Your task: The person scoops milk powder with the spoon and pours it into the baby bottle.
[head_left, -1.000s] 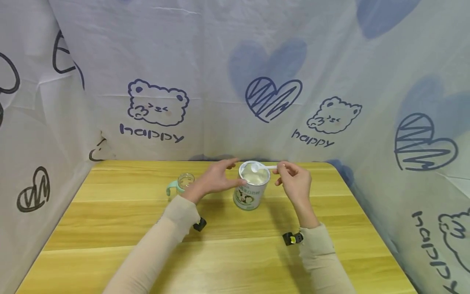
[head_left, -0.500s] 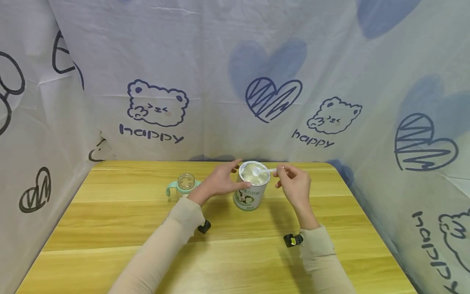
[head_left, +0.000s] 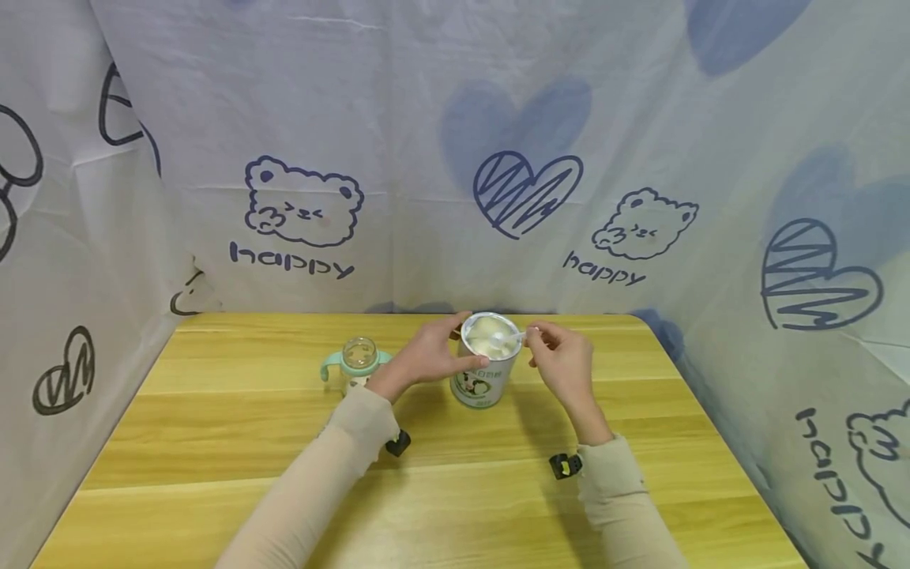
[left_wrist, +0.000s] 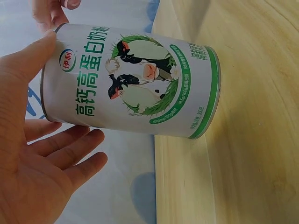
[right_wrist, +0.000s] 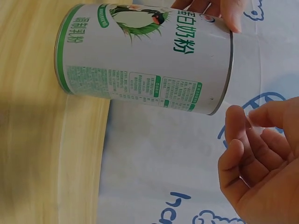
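A white and green milk powder can (head_left: pixel 478 389) with a cow picture stands upright on the table, its top uncovered and pale powder inside. My left hand (head_left: pixel 430 353) holds it near the rim; in the left wrist view the thumb lies along one side and the fingers (left_wrist: pixel 70 144) along the other. Between thumb and fingertips, my right hand (head_left: pixel 566 365) pinches the handle of a white scoop (head_left: pixel 501 340). The scoop's bowl is inside the can's mouth, over the powder. In the right wrist view the can (right_wrist: pixel 145 60) hides the bowl.
Left of the can stands a clear baby bottle (head_left: pixel 359 354) with a mint-green collar and handles, lidless, partly behind my left wrist. The wooden table (head_left: pixel 213 427) ends at a printed white cloth (head_left: pixel 412 237) hung behind and on both sides.
My right hand has moved slightly left and down, bringing the scoop lower into the can. The left hand has shifted a little right, with its thumb further along the can's front.
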